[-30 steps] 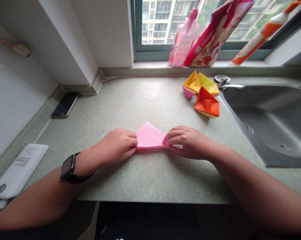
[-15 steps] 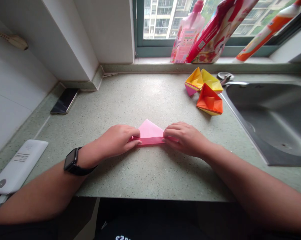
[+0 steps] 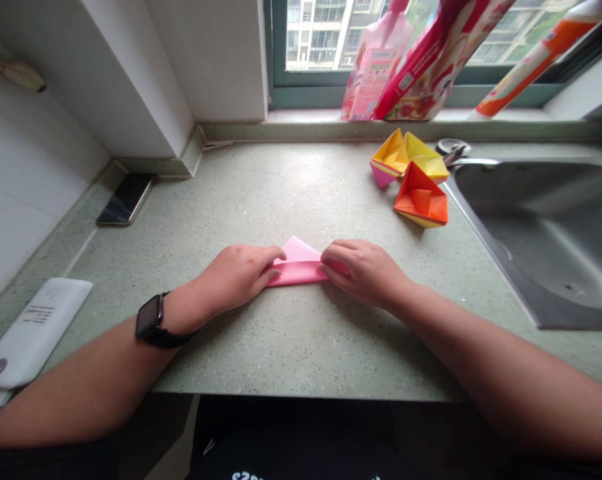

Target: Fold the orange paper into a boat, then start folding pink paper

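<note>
A sheet of pink origami paper (image 3: 301,272) lies on the counter in front of me. Its near part is folded up into a darker pink band, and a paler pointed corner shows beyond the band. My left hand (image 3: 241,272) pinches the band's left end between thumb and fingers. At the right end, my right hand (image 3: 363,270) grips the paper the same way. Both ends of the band are partly covered by my fingers. A black watch (image 3: 153,320) is on my left wrist.
Yellow (image 3: 425,159), yellow-orange (image 3: 389,157) and red-orange folded paper pieces (image 3: 421,200) stand by the steel sink (image 3: 531,319). A phone (image 3: 125,200) and white power bank (image 3: 38,330) lie left. A pink bottle (image 3: 375,70) stands on the windowsill.
The near flap has rolled farther away from me, so the band looks wider and less of the pale corner shows. Both hands have moved slightly away, the right one also a little inward.
</note>
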